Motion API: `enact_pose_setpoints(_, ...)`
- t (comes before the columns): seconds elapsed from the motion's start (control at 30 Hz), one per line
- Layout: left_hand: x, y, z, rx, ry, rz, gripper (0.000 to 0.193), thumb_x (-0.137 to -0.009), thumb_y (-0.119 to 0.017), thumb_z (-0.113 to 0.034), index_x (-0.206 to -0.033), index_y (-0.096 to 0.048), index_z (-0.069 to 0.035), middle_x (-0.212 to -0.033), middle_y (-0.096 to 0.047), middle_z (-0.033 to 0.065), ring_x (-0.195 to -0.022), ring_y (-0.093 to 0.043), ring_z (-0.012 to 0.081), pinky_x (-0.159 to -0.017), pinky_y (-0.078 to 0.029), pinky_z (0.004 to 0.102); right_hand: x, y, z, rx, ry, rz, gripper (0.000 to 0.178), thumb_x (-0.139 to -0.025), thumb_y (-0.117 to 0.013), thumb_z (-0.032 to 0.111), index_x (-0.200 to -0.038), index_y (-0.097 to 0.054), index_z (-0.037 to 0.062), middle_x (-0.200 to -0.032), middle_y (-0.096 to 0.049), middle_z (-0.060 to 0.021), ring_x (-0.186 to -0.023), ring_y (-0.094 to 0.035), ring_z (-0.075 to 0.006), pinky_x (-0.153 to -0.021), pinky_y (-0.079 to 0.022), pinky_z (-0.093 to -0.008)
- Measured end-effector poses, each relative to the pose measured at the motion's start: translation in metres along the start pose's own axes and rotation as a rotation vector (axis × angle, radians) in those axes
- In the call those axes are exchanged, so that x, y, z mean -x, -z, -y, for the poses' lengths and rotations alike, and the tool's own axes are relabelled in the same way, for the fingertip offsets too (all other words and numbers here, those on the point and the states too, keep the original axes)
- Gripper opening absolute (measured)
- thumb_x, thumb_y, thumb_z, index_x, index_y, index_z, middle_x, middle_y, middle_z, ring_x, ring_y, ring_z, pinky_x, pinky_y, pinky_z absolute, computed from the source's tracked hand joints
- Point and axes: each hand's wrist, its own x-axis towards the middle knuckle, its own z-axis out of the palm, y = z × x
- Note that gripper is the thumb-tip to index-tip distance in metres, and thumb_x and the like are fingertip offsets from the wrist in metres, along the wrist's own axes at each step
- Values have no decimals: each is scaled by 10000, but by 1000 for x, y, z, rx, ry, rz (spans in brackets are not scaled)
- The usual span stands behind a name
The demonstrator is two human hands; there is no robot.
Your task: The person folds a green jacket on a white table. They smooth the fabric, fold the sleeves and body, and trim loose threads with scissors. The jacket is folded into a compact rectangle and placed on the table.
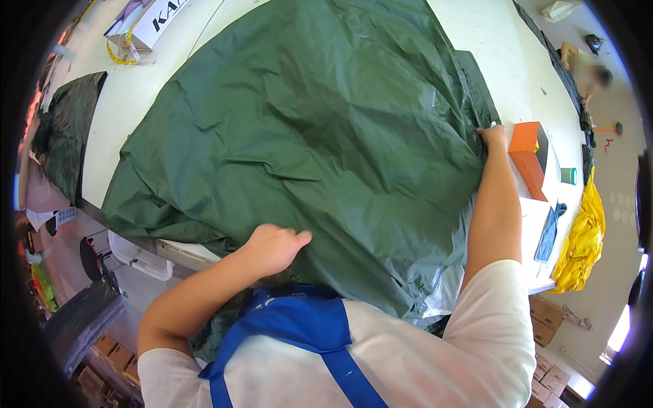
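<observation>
A large dark green sheet of thin, shiny, creased fabric [313, 136] spreads over the white table [486, 24], and its near part hangs toward my body. My left hand [273, 249] is closed at the sheet's near edge, thumb pointing right; its fingertips are hidden underneath. Farther out on the right, my outstretched right hand [494, 136] pinches the sheet's right edge beside a narrow folded strip [477, 85]. A paler, silvery underside [445, 289] shows near my right elbow.
An orange box [527, 160], a green spool [568, 176] and blue cloth [549, 232] lie right of my right arm. Yellow fabric [581, 238] hangs off the right edge. At far left are a white box [153, 27] and yellow tape measure [122, 58]. Another person [585, 71] is at far right.
</observation>
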Motion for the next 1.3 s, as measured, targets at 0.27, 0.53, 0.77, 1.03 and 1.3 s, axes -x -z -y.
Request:
enact_pose_setpoints(0.27, -65, -5, -29, 60, 78, -113, 319, -788, -578, -100, -1099, -560, -29, -980, -581, 103, -891, -597, 269, -738, -513, 370, 102, 167, -9, -727, 640, -259, 215, -844, -651, 150, -988, -673, -8, -794, -628, -41, -711, -527, -106, -656, -427, -251)
enact_pose_setpoints(0.53, -46, 78, -39, 2116, -218, -576, 892, -859, -679, -284, -1488, -80, -77, -1437, -328, 109, -1212, -453, 234, -942, -440, 425, 425, 125, 15, -332, 1408, 185, 325, -680, -647, 14, -1002, -639, 54, -671, -568, -69, -574, -589, -238, -496, -468, -355)
enact_pose_setpoints(0.77, -23, 13, -9, 1997, 406, -640, 574, -849, -649, -84, -1346, -372, -11, -1212, -549, 113, -1036, -568, 193, -906, -469, 359, 462, 95, 8, -227, 1550, 834, 380, -678, -656, 8, -1054, -632, 62, -819, -631, -101, -687, -639, -269, -598, -516, -341)
enact_pose_setpoints(1.03, 8, 30, -18, 1825, 104, -576, 421, -876, -483, 36, -1296, -451, 53, -1138, -596, 117, -999, -581, 159, -884, -461, 282, 419, 113, 154, -309, 1737, 703, 630, -731, -668, 23, -1325, -475, 108, -1357, -495, -129, -986, -617, -277, -760, -495, -314)
enact_pose_setpoints(1.3, 15, 27, -18, 1143, 243, -976, 323, -828, -596, 64, -1088, -456, -64, -950, -532, 39, -893, -569, 130, -788, -481, 255, 401, 117, 175, -310, 1467, 1059, 115, -772, -673, 17, -861, -606, -9, -739, -553, -31, -648, -471, -88, -576, -379, -252)
